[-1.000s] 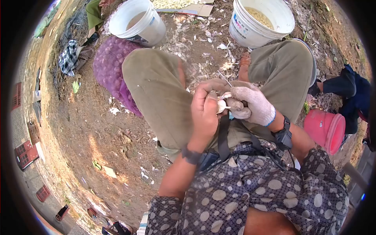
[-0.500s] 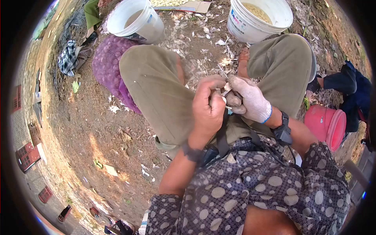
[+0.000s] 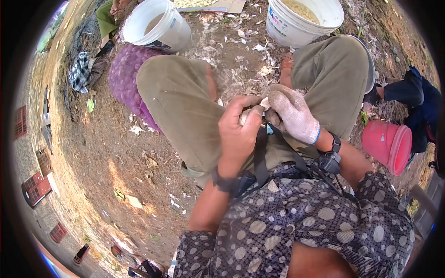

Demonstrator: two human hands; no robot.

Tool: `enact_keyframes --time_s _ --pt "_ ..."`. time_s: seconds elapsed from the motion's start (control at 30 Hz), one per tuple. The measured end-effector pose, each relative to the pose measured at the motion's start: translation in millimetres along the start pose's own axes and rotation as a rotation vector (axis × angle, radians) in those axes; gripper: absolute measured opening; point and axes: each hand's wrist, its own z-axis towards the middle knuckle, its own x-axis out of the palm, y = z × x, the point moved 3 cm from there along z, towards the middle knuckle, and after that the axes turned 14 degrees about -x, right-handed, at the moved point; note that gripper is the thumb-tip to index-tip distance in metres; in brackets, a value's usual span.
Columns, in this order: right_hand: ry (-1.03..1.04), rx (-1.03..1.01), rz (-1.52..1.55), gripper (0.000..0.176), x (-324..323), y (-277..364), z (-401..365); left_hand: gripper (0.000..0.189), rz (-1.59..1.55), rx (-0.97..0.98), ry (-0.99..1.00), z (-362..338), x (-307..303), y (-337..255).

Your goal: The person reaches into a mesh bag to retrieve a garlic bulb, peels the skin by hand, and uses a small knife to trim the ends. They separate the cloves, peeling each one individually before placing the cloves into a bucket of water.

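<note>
My left hand point(image 3: 239, 121), bare, has its fingers wrapped round a pale garlic bulb point(image 3: 243, 117). Against it, my right hand point(image 3: 294, 113) wears a whitish knitted glove with dirty fingertips and is closed. A small white garlic clove point(image 3: 265, 103) shows between the thumbs of both hands. From the gloved fingers a thin blade-like tip seems to poke upward, blurred; its handle is hidden in the grip. Both hands meet above my lap, between my raised knees.
Beyond my feet stand a white bucket point(image 3: 178, 34) at left and another white bucket point(image 3: 282, 30) holding peeled cloves in liquid. A purple net sack point(image 3: 123, 88) leans by my left knee. At right lies a pink bucket point(image 3: 378, 141). Garlic skins point(image 3: 238, 69) litter the ground. Other people sit nearby.
My left hand has shifted slightly left and the hands have drawn a little apart. More of the garlic bulb now shows in the left hand; the thin tip is less distinct.
</note>
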Motion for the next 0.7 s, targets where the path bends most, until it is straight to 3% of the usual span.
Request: enact_keyframes --time_s 0.33,0.53,0.63,0.7 --pt "0.031 -0.059 -0.219 0.031 4.1 -4.1 -2.3 0.01 0.022 -0.08 0.014 -1.9 -6.2 8.9" --pt "0.073 0.082 -0.11 0.032 5.0 -11.4 0.3 0.009 -0.073 -0.188 0.007 -0.3 -6.6 14.5" --pt "-0.145 0.005 -0.123 0.028 10.0 -18.1 3.8 0.009 -0.202 -0.235 -0.022 2.7 -8.1 23.6" --pt "-0.13 -0.159 -0.373 0.023 8.8 -4.9 6.0 0.008 -0.249 -0.281 -0.055 4.5 -11.6 30.7"
